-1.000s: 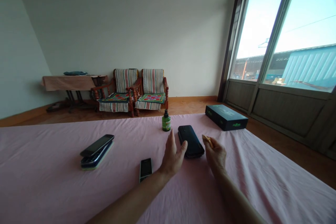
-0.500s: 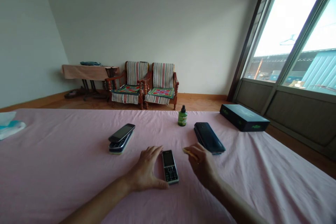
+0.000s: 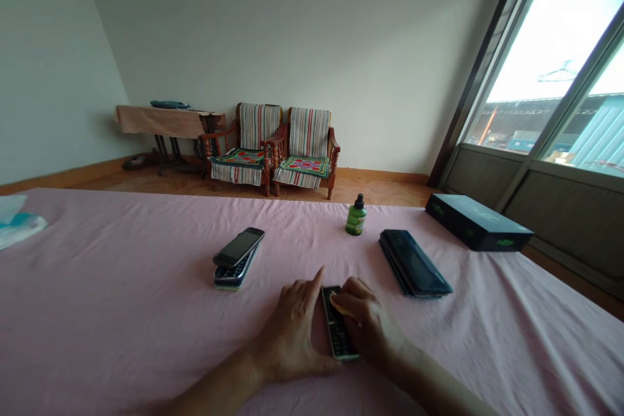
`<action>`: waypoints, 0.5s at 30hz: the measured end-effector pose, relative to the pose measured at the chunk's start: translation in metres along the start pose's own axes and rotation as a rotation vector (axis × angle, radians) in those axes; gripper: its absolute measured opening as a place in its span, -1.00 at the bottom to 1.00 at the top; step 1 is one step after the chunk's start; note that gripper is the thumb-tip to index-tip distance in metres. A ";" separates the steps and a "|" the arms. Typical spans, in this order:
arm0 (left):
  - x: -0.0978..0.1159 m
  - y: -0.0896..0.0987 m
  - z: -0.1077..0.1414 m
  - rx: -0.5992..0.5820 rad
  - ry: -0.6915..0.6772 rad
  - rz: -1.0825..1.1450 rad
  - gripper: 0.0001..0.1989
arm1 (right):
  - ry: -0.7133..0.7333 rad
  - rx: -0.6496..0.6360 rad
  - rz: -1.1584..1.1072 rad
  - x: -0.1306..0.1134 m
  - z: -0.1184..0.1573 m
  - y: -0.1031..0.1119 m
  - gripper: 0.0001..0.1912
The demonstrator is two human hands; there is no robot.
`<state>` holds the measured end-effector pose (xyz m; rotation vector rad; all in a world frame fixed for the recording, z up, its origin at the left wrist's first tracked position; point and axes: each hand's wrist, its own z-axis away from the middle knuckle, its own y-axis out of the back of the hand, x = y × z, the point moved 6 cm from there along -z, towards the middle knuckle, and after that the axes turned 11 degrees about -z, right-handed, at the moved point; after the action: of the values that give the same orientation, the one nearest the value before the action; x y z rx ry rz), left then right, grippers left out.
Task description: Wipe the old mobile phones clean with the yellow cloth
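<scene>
A black keypad phone (image 3: 336, 333) with a silvery edge lies face up on the pink cloth. My left hand (image 3: 292, 328) is along its left side, fingers spread, the index finger near the phone's top end and the thumb by its bottom edge. Over the screen, my right hand (image 3: 373, 322) is closed on a small pale yellow piece (image 3: 341, 304), perhaps a cloth or sponge, pressed on the phone. The hand covers the phone's right side and most of the yellow piece.
Left of centre is a stack of phones (image 3: 238, 257). A green bottle (image 3: 356, 216) with a black cap stands behind, and a stack of dark smartphones (image 3: 414, 263) lies right. Farther right sits a black box (image 3: 478, 221); a tissue pack (image 3: 22, 227) lies at far left.
My right hand has moved the yellow piece leftward relative to the phone, from beside it onto its screen. My left hand remains alongside the phone. The whole view has shifted slightly.
</scene>
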<state>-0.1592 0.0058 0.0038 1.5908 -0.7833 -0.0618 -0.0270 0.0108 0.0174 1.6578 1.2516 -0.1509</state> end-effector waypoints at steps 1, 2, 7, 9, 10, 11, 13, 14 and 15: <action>0.001 0.000 0.000 0.017 -0.011 0.005 0.36 | 0.005 -0.031 0.024 -0.004 0.008 -0.001 -0.71; 0.001 -0.001 0.000 0.028 -0.015 0.007 0.37 | 0.015 -0.052 0.040 -0.008 0.015 -0.001 -0.70; 0.001 -0.001 -0.001 0.055 -0.009 0.009 0.33 | 0.010 -0.145 0.052 -0.013 0.026 0.001 -0.68; 0.002 -0.001 -0.001 0.041 -0.006 0.003 0.33 | 0.019 -0.138 0.053 -0.010 0.014 0.002 -0.66; 0.001 -0.001 -0.001 0.034 -0.003 -0.002 0.32 | 0.022 -0.132 0.064 -0.008 0.006 0.002 -0.66; 0.001 -0.001 -0.001 0.029 0.001 -0.006 0.32 | 0.034 -0.116 0.077 -0.007 -0.001 0.003 -0.67; 0.001 -0.001 -0.001 0.026 0.008 -0.006 0.33 | 0.049 -0.103 0.087 -0.007 -0.009 0.002 -0.68; 0.001 -0.001 -0.001 0.027 0.010 -0.002 0.33 | 0.058 -0.099 0.087 -0.009 -0.009 0.001 -0.68; 0.000 -0.001 -0.001 0.030 0.010 0.002 0.33 | 0.063 -0.102 0.082 -0.012 -0.005 -0.001 -0.68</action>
<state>-0.1581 0.0060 0.0029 1.6173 -0.7815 -0.0412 -0.0351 0.0074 0.0268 1.6331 1.2159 0.0155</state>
